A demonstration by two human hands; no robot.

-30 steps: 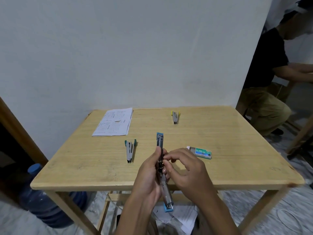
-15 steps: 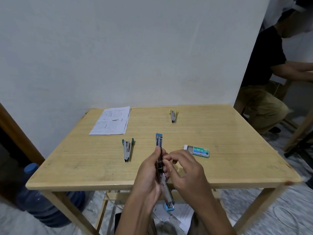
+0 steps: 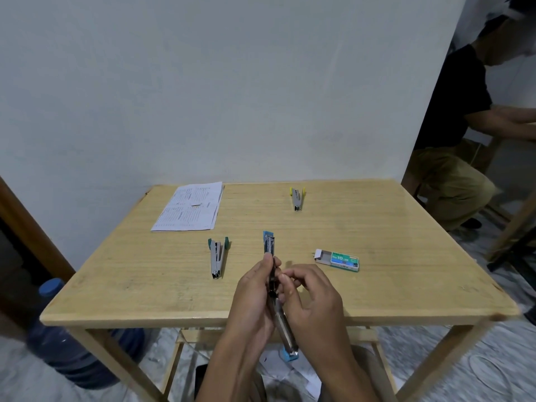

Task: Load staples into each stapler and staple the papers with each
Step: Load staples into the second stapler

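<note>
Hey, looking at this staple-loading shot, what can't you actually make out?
All in the head view:
- Staples in the blue stapler: hidden by the left hand and right hand.
- Whether the green stapler and yellow stapler are loaded: too small.
- Print on the papers: too small.
- Contents of the staple box: hidden by its sleeve.

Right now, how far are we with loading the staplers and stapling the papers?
Early. The blue stapler is opened out flat, gripped by the left hand, with the right hand at its channel; a staple strip cannot be made out. The staple box lies slid open. The green stapler and yellow stapler lie untouched. The papers wait at the far left corner.
</note>
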